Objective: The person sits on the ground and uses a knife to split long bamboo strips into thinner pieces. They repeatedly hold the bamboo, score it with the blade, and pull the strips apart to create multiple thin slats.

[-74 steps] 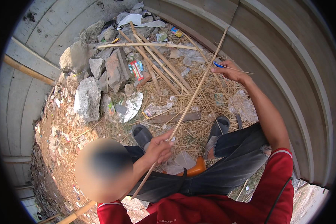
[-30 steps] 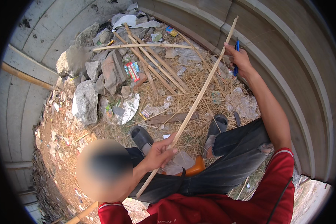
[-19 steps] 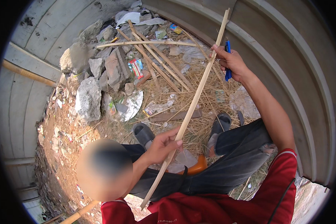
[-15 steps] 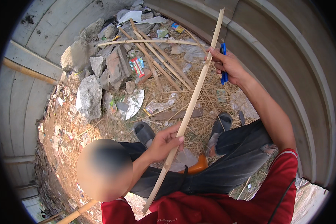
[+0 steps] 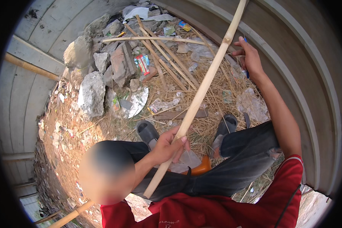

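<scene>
Left hand (image 5: pixel 166 149): thumb and fingers pinch pale strip (image 5: pixel 202 91) toward near end
Right hand (image 5: pixel 249 57): fingertips parted, just right of pale strip; palm holds mostly hidden blue tool (image 5: pixel 247 75)

Cream strip (image 5: pixel 203 91), red shirt (image 5: pixel 216 209), seemingly blue tool (image 5: pixel 247 74)

Ground (image 5: pixel 64 152): daylit, brightest and warm-toned at left
Right wall (image 5: pixel 292 76): dimmer, bowed by the fisheye
Bamboo strip (image 5: pixel 201 98): pale, fairly sharp
Round patch (image 5: pixel 106 173): heavily blurred, lower left
Corners: black
</scene>
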The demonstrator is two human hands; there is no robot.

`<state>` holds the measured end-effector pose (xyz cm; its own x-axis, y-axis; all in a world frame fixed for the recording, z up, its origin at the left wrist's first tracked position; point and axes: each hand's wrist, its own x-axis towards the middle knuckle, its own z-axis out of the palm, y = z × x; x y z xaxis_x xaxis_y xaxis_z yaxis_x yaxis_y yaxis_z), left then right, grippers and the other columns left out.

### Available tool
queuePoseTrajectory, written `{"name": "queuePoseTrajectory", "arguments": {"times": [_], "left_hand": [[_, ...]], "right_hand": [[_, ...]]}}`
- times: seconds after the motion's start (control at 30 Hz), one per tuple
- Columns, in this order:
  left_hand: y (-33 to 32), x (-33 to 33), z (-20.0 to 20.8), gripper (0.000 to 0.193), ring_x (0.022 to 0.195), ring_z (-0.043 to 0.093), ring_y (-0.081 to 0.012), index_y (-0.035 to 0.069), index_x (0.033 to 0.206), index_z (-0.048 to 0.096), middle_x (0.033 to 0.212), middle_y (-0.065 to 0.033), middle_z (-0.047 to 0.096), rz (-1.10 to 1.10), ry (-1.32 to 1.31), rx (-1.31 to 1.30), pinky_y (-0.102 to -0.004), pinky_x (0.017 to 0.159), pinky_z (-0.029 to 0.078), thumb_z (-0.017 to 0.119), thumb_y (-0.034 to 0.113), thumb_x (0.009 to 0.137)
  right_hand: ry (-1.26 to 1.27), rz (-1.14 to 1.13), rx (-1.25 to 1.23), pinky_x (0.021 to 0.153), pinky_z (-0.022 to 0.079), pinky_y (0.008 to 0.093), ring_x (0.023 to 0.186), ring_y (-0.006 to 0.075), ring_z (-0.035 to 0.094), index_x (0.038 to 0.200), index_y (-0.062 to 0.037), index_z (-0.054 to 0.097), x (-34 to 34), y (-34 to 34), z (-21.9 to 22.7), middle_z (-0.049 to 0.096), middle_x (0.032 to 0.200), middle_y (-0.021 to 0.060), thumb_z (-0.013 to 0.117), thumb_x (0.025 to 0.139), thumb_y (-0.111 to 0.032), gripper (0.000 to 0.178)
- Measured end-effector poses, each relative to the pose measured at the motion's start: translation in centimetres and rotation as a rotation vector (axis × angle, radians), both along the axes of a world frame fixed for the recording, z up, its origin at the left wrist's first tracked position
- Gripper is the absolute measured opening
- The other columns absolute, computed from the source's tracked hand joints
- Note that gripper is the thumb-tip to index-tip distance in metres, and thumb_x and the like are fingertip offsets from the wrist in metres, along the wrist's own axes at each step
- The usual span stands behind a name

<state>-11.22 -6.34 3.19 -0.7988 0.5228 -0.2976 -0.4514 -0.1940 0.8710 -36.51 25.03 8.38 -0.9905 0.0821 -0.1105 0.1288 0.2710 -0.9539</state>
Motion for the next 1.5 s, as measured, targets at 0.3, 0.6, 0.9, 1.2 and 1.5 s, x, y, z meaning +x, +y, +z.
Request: {"name": "queuePoseTrajectory", "arguments": {"times": [0.3, 0.6, 0.9, 1.2, 1.5], "left_hand": [[0.2, -1.5, 0.9, 0.052, 0.041, 0.055, -0.0161, 0.009, 0.149, 0.036, 0.067, -0.0075, 0.057, 0.254, 0.039, -0.095, -0.0267, 0.042, 0.048, 0.025, 0.044, 0.111], [0.5, -1.8, 0.2, 0.064, 0.041, 0.051, -0.0141, 0.009, 0.147, 0.039, 0.062, -0.0039, 0.052, 0.31, 0.083, -0.127, -0.0262, 0.041, 0.047, 0.024, 0.056, 0.107], [0.2, 0.8, -0.2, 0.061, 0.038, 0.046, -0.0107, 0.008, 0.145, 0.042, 0.055, -0.0005, 0.046, 0.13, -0.053, -0.146, -0.0234, 0.042, 0.041, 0.028, 0.054, 0.107], [0.2, 0.2, -0.5, 0.041, 0.034, 0.044, -0.012, 0.007, 0.139, 0.043, 0.052, -0.0015, 0.045, 0.064, -0.101, -0.092, -0.0224, 0.036, 0.039, 0.031, 0.034, 0.112], [-1.1, 0.5, -2.2, 0.037, 0.035, 0.046, -0.012, 0.006, 0.126, 0.052, 0.048, -0.0028, 0.048, 0.048, -0.132, -0.029, -0.0239, 0.041, 0.038, 0.033, 0.034, 0.112]], "right_hand": [[0.298, 0.889, 0.412, 0.066, 0.046, 0.053, 0.071, 0.0457, 0.062, 0.098, -0.0008, 0.059, 10.4, -7.9, 0.3, 0.06, 0.072, 0.0244, 0.056, 0.101, -0.037, 0.036], [0.151, 1.063, 0.491, 0.065, 0.051, 0.0545, 0.067, 0.0449, 0.064, 0.105, -0.0053, 0.063, 14.5, -10.6, -1.2, 0.064, 0.068, 0.0215, 0.058, 0.1, -0.04, 0.035], [0.133, 0.551, 0.692, 0.075, 0.049, 0.054, 0.079, 0.0455, 0.065, 0.1, 0.0003, 0.067, 2.7, -5.9, -3.8, 0.066, 0.079, 0.026, 0.048, 0.103, -0.048, 0.052], [0.312, 0.411, 0.869, 0.077, 0.049, 0.0536, 0.085, 0.0449, 0.064, 0.102, -0.0034, 0.07, -1.0, -0.9, -5.4, 0.068, 0.084, 0.0224, 0.049, 0.102, -0.05, 0.051], [-0.086, 0.542, 0.066, 0.058, 0.044, 0.0405, 0.058, 0.0243, 0.056, 0.089, -0.0022, 0.062, -2.0, -1.4, -7.1, 0.054, 0.06, 0.0046, 0.055, 0.1, -0.048, 0.048]]}}
